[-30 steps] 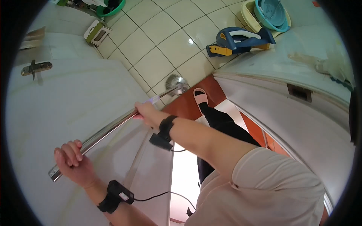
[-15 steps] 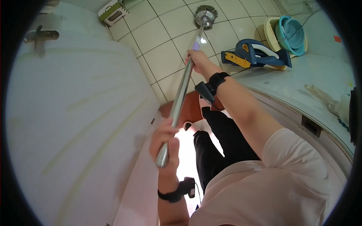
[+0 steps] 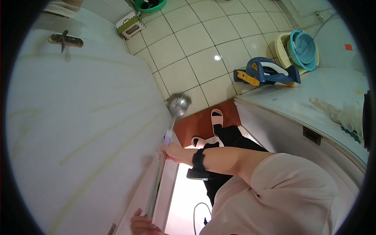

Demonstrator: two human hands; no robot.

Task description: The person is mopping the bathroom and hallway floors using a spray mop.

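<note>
While fingers (image 3: 164, 149) hold the brush pole (image 3: 156, 182), a door (image 3: 86, 121) stands alongside.

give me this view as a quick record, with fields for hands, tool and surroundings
right hand: closed around the metal pole, next to its lilac section
left hand: at the pole's near end, partly cut off, grip unclear
tool: metal pole with a domed, bristled brush head
brush position: beside the white door's edge; contact unclear
floor: pale tiles, reddish sill
nearby: blue basins, blue-and-yellow plastic item, green-and-white stool
</note>
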